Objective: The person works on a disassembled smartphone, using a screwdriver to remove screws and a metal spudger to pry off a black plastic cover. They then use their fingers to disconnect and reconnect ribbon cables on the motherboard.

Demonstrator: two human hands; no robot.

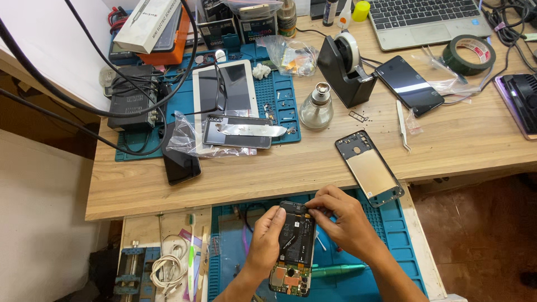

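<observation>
An opened smartphone (295, 246) with its back removed shows a black battery and a green circuit board at its near end. My left hand (267, 237) grips its left edge and holds it over a blue work mat (386, 223) on a pull-out shelf. My right hand (341, 219) pinches at the phone's top right corner with fingertips closed on a small part I cannot make out. A detached phone back frame (369, 168) lies at the desk edge, just beyond my right hand.
On the wooden desk (464, 140) are a black phone (408, 85), a tape dispenser (347, 70), a glass liquid dispenser (316, 106), tweezers (403, 124), a white tablet (225, 92), a tape roll (470, 54) and a laptop (425, 17). A teal screwdriver (335, 271) lies on the mat.
</observation>
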